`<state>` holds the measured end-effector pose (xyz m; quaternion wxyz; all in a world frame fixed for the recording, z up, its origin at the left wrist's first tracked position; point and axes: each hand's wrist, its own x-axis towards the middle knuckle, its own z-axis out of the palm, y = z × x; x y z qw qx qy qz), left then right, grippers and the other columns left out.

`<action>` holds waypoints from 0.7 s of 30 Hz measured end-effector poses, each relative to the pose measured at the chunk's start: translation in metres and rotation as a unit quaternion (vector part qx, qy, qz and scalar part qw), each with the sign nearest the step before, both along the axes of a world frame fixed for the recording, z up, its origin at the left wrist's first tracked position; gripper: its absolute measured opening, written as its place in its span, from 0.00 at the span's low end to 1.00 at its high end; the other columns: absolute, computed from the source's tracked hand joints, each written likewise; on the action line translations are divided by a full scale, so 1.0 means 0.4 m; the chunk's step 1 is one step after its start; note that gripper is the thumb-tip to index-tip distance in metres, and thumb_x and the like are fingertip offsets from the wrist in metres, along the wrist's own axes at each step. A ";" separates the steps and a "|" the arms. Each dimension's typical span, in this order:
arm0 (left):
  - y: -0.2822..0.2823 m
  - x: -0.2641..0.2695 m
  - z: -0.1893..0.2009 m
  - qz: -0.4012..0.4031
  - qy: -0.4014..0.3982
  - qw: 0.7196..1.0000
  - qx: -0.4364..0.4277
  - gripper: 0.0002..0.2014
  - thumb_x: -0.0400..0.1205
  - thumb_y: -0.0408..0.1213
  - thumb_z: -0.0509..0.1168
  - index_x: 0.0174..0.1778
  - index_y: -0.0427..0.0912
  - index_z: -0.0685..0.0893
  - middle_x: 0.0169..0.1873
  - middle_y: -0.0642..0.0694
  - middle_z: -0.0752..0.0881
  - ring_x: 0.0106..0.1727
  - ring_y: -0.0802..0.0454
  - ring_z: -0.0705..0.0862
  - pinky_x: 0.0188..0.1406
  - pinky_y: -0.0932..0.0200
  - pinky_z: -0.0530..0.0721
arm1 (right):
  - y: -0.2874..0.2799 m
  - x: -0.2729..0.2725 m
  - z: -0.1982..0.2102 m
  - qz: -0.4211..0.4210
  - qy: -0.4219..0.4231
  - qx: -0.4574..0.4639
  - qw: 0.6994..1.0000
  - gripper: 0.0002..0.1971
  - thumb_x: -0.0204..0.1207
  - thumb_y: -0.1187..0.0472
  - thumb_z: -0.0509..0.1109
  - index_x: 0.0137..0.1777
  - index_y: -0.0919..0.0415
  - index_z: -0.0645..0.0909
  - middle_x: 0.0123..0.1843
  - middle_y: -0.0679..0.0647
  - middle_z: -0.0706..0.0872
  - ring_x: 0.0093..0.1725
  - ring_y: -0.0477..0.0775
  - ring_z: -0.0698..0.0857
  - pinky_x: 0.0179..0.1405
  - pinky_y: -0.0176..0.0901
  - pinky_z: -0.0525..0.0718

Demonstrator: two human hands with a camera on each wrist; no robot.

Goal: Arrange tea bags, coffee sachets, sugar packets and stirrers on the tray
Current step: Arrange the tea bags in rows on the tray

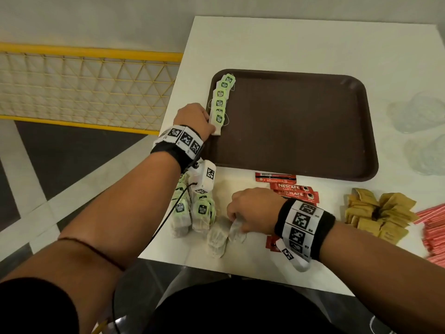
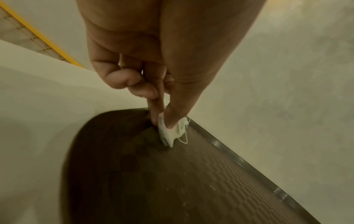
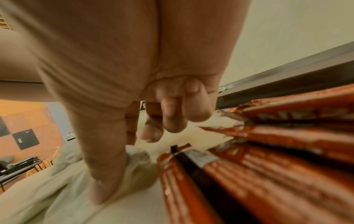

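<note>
The left hand (image 1: 192, 118) pinches a tea bag (image 2: 168, 133) at the near end of the row along the tray's (image 1: 301, 126) left edge. The right hand (image 1: 252, 209) pinches 1 loose tea bag (image 1: 237, 231) near the pile. Light, limp, tearable paper: grip the flat body.

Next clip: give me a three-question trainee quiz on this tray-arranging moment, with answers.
1. True or false: the coffee sachets already lie on the tray.
2. What does the left hand pinch at the tray's left edge?
3. The right hand picks from: A) sugar packets, B) loose tea bags, C) stirrers.

Key: 1 false, they lie on the table; 2 the nearest bag in the tea bag row; 3 B.
</note>
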<state>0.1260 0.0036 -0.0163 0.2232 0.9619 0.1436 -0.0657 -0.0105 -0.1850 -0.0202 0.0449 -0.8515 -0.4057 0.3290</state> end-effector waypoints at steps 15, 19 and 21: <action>-0.020 -0.159 0.080 -0.190 -0.022 0.980 -0.050 0.08 0.76 0.50 0.74 0.43 0.50 0.87 0.39 0.56 0.86 0.41 0.59 0.82 0.47 0.59 0.81 | -0.056 0.054 0.035 -0.112 0.013 0.076 0.991 0.09 0.79 0.58 0.70 0.58 0.52 0.81 0.49 0.48 0.87 0.49 0.52 0.83 0.51 0.47 0.82; -0.040 -0.273 0.075 -0.370 0.091 0.925 0.016 0.09 0.74 0.50 0.76 0.45 0.53 0.89 0.41 0.57 0.88 0.42 0.58 0.83 0.46 0.60 0.81 | -0.065 0.070 0.037 -0.111 -0.012 0.073 0.991 0.13 0.84 0.59 0.64 0.64 0.54 0.84 0.60 0.52 0.83 0.60 0.56 0.82 0.61 0.51 0.79; -0.054 -0.316 0.055 -0.404 0.137 0.903 0.048 0.11 0.72 0.51 0.76 0.48 0.54 0.89 0.44 0.57 0.88 0.45 0.55 0.84 0.47 0.60 0.81 | -0.068 0.077 0.037 -0.120 -0.014 0.076 0.990 0.12 0.84 0.60 0.63 0.61 0.56 0.85 0.60 0.54 0.81 0.60 0.57 0.81 0.62 0.51 0.78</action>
